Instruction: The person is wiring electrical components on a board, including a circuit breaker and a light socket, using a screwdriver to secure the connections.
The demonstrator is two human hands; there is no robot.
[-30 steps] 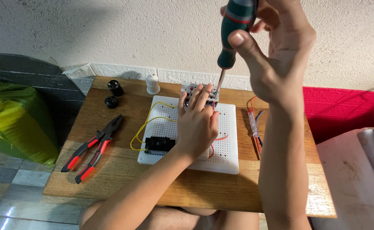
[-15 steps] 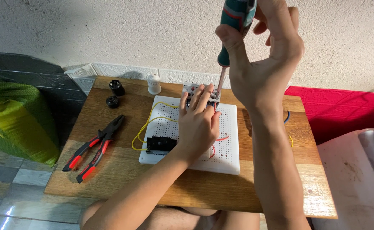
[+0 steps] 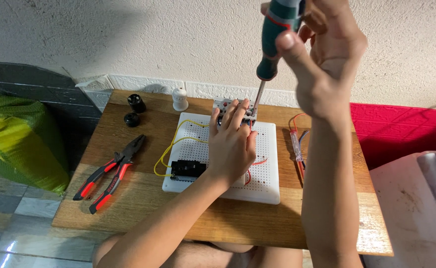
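The screwdriver (image 3: 272, 44) stands upright above the far edge of the white perforated board (image 3: 265, 164), its thin shaft going down to the small grey component (image 3: 224, 105) fixed there. Compared with a second ago, the right hand (image 3: 322, 64) sits a little differently on the dark green handle: the thumb now lies across the front of it, and the handle top is more covered by the palm. It seems to me the hand has turned around the handle, so the screw is probably being driven, but the tip itself hardly changes place. The right grip is pressed around the handle. The left hand (image 3: 233, 144) stays flat over the component, fingers spread and pressing down, pinching nothing.

The screwdriver tip and the screw are hidden behind the left fingers, so I cannot say how deep the screw is. The handle top is cut off by the picture edge. Yellow wires (image 3: 171, 149) loop to a black part (image 3: 188, 168) on the board. On the wooden counter (image 3: 128, 203) lie red-handled pliers (image 3: 111, 173), and a tester pen (image 3: 296, 144) on the other side.
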